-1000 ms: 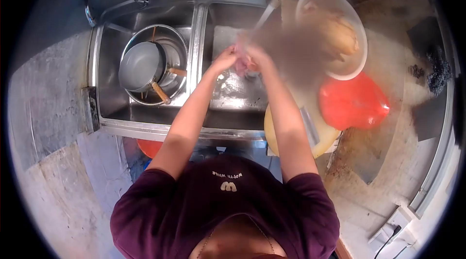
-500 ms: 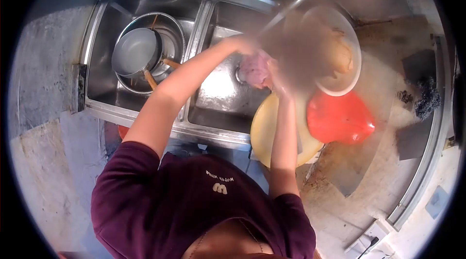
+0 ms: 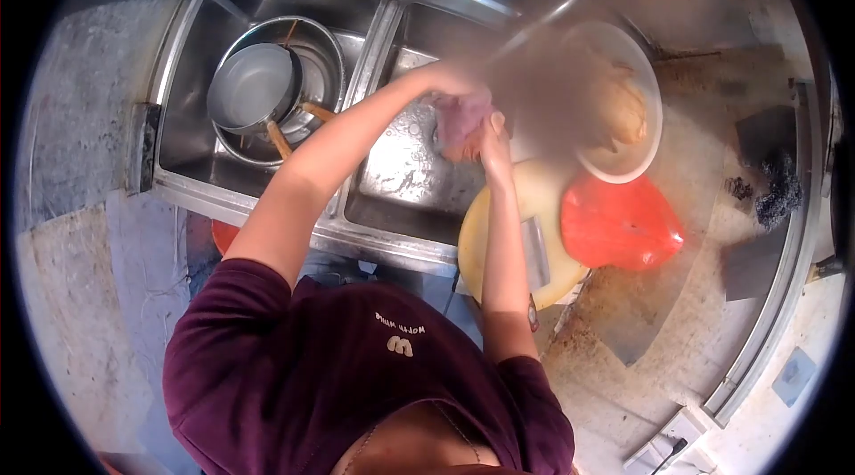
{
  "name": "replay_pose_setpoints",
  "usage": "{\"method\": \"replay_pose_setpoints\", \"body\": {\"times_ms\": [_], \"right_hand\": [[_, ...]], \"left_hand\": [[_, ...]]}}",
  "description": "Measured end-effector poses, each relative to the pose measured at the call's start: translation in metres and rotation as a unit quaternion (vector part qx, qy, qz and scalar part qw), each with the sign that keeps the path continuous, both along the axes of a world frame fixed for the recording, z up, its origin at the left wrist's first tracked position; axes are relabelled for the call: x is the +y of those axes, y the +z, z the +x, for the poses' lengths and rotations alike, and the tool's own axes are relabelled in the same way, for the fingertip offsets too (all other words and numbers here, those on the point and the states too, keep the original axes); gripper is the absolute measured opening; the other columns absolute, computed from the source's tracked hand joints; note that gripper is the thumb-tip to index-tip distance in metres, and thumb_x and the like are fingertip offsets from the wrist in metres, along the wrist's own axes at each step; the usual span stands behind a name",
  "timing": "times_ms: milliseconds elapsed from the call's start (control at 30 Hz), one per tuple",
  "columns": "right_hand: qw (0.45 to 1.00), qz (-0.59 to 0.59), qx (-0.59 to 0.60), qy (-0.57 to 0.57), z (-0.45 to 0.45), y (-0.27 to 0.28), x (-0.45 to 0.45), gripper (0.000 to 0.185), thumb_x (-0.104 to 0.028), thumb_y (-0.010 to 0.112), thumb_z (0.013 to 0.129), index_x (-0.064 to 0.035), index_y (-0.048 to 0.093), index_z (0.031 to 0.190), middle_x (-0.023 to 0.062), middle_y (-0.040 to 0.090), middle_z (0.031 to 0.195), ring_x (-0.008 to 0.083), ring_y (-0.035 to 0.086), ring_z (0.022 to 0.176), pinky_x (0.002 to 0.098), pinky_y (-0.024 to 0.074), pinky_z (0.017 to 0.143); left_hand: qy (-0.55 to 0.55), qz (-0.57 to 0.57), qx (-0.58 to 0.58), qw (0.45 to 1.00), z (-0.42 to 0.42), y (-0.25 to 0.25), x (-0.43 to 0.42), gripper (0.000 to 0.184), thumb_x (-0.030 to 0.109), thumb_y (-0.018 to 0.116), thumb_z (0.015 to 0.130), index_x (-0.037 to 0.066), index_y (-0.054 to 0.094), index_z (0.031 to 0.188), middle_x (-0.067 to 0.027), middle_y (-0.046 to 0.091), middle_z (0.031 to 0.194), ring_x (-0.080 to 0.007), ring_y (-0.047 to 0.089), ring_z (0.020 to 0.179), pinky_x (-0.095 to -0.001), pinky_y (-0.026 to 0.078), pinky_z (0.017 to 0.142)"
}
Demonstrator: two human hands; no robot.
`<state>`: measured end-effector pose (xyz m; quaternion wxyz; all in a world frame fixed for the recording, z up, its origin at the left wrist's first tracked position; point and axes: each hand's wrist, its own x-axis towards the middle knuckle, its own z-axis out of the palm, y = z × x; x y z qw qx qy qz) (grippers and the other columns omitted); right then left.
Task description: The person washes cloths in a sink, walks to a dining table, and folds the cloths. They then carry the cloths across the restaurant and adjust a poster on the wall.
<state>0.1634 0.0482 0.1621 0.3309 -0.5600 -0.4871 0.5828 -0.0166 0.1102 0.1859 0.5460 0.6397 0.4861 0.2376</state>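
Note:
A soft pinkish-purple piece (image 3: 463,119), which looks like raw meat, hangs between my hands over the right sink basin (image 3: 401,168). My left hand (image 3: 454,81) grips its upper end, the fingers partly lost in a dark blur. On its right side my right hand (image 3: 495,141) is closed on it, thumb up. The faucet spout (image 3: 539,21) slants down above my hands, its lower end blurred. To the right of my hands stands a white bowl (image 3: 655,110) with pale yellowish meat (image 3: 622,108) in it, its left part hidden by the blur.
The left basin (image 3: 183,132) holds a metal pot (image 3: 316,83) with a grey pan (image 3: 249,88) on it. A round yellow board (image 3: 481,239) with a blade-like grey item (image 3: 536,252) lies under my right forearm. Beside it is a red plastic bag (image 3: 619,221). A dark scouring pad (image 3: 779,194) lies far right.
The view has turned and shifted. My hands have moved right within the basin toward the bowl, and the pinkish piece between them now shows more fully.

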Motion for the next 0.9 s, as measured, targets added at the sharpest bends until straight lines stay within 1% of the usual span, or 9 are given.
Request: {"method": "replay_pose_setpoints", "body": {"times_ms": [100,233,400,500,600,633,733,767,900], "right_hand": [[0.973,0.170,-0.158,-0.019,-0.015,-0.005,0.023,0.050,-0.043,0.044,0.090,0.0049,0.055,0.088,0.0107,0.057,0.061,0.0200,0.059,0.060,0.0308,0.0464,0.056],[0.970,0.122,-0.177,0.117,-0.039,0.040,0.044,0.047,-0.045,0.048,0.086,0.0008,0.060,0.088,0.0144,0.062,0.072,0.0237,0.062,0.076,0.0350,0.0462,0.068],[0.960,0.067,-0.226,0.152,-0.053,-0.006,0.086,0.047,-0.050,0.045,0.084,-0.0101,0.062,0.101,0.0200,0.063,0.094,0.0353,0.058,0.095,0.0400,0.0449,0.079],[0.945,0.126,-0.290,0.077,-0.075,0.036,0.087,0.038,-0.042,0.049,0.083,-0.0112,0.061,0.102,0.0190,0.062,0.098,0.0350,0.057,0.099,0.0397,0.0449,0.082],[0.945,0.136,-0.285,0.085,-0.075,0.015,0.093,0.030,-0.030,0.051,0.082,-0.0113,0.060,0.103,0.0177,0.062,0.096,0.0348,0.058,0.096,0.0393,0.0456,0.080],[0.950,0.136,-0.273,0.063,-0.076,0.016,0.092,0.027,-0.028,0.052,0.081,-0.0110,0.060,0.101,0.0175,0.063,0.096,0.0347,0.058,0.095,0.0391,0.0457,0.079],[0.960,0.129,-0.247,0.011,-0.083,0.028,0.085,0.022,-0.022,0.053,0.079,-0.0100,0.061,0.096,0.0169,0.063,0.093,0.0340,0.060,0.092,0.0384,0.0460,0.078],[0.962,0.122,-0.246,0.001,-0.086,0.039,0.081,0.022,-0.022,0.054,0.079,-0.0095,0.061,0.096,0.0169,0.063,0.092,0.0336,0.060,0.091,0.0381,0.0461,0.078],[0.964,0.128,-0.224,-0.058,-0.073,0.049,0.073,0.023,-0.021,0.056,0.077,-0.0055,0.061,0.094,0.0190,0.062,0.094,0.0332,0.060,0.090,0.0379,0.0458,0.078]], "left_hand": [[-0.060,-0.044,-0.002,0.997,-0.002,0.005,-0.009,0.027,0.022,0.056,0.074,0.003,0.061,0.093,-0.0100,0.062,0.076,-0.0185,0.059,0.060,-0.0312,0.048,0.052],[-0.046,-0.055,0.104,0.992,-0.012,-0.006,-0.029,0.024,0.023,0.055,0.075,0.002,0.062,0.085,-0.0081,0.061,0.074,-0.0174,0.058,0.068,-0.0327,0.047,0.062],[0.068,-0.033,-0.007,0.997,-0.025,-0.056,-0.040,0.032,0.027,0.045,0.081,0.001,0.062,0.083,-0.0091,0.061,0.075,-0.0172,0.056,0.071,-0.0316,0.045,0.068],[0.100,-0.161,-0.063,0.980,-0.028,-0.063,-0.044,0.041,0.034,0.041,0.086,0.000,0.062,0.091,-0.0117,0.063,0.082,-0.0185,0.060,0.075,-0.0324,0.046,0.071],[0.158,-0.150,-0.025,0.976,-0.016,-0.016,-0.068,0.054,0.048,0.036,0.088,0.000,0.060,0.096,-0.0125,0.062,0.084,-0.0219,0.060,0.081,-0.0353,0.045,0.074],[0.214,-0.055,0.009,0.975,-0.007,-0.015,-0.078,0.065,0.058,0.034,0.087,-0.001,0.058,0.101,-0.0158,0.064,0.087,-0.0275,0.061,0.085,-0.0376,0.045,0.078],[0.269,0.053,0.138,0.952,0.006,-0.039,-0.094,0.065,0.059,0.037,0.085,-0.001,0.058,0.101,-0.0168,0.064,0.088,-0.0314,0.061,0.086,-0.0389,0.045,0.079],[0.288,0.063,0.087,0.952,0.011,-0.056,-0.094,0.059,0.055,0.040,0.085,0.001,0.060,0.096,-0.0180,0.064,0.086,-0.0344,0.060,0.087,-0.0410,0.044,0.080],[0.273,0.015,0.215,0.938,0.005,-0.074,-0.084,0.047,0.045,0.045,0.085,0.002,0.063,0.086,-0.0214,0.062,0.087,-0.0375,0.058,0.087,-0.0439,0.045,0.077]]}}
